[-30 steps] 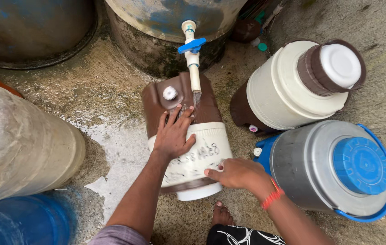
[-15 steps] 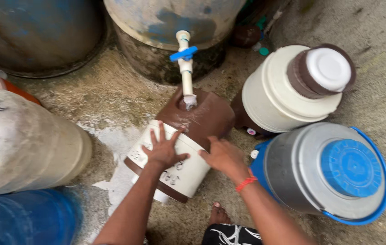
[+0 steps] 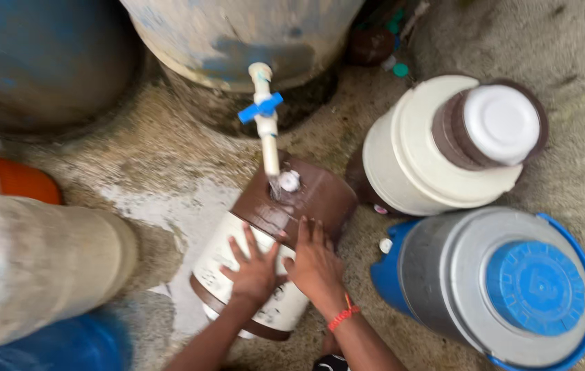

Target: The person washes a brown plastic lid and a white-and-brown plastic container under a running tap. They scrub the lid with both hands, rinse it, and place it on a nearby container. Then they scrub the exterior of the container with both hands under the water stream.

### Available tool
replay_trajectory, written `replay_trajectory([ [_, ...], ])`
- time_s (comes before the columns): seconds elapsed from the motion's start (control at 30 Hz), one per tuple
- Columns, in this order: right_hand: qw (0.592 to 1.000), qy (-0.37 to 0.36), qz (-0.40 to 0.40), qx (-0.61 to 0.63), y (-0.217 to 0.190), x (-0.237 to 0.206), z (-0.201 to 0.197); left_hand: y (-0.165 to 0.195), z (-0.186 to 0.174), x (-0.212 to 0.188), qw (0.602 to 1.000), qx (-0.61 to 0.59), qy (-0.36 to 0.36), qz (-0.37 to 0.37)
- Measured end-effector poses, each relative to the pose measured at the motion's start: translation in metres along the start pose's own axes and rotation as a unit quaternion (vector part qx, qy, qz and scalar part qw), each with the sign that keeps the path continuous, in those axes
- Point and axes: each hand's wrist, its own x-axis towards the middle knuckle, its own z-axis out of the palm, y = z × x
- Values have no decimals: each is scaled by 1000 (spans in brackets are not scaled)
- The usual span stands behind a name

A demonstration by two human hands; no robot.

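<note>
Both hands lie flat, fingers spread: left hand (image 3: 254, 273) beside right hand (image 3: 316, 264), forearms reaching up from below.

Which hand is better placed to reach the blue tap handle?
Right, probably. The right hand rests higher on the brown-and-cream jug, nearer the blue tap handle; the left hand sits lower, steadying it.

The brown-and-cream plastic water jug (image 3: 265, 254) is looking smooth and wet-glossy; the white plastic tap pipe (image 3: 267, 130) is appearing matt, and the grey concrete ground (image 3: 169, 172) is showing rough.
</note>
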Motion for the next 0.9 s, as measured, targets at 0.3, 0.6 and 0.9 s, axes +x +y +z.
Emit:
replay_trajectory([
  [0.3,977,132,-162,-46,19,57,-4,-11,-28,-11,996,-89,-29,-13],
  [0.6,954,153,-245,-81,1,92,11,-21,-41,1,979,-188,-48,-58],
  [0.9,963,121,-209,-119,6,103,-6,15,-37,-4,995,-95,-16,1],
])
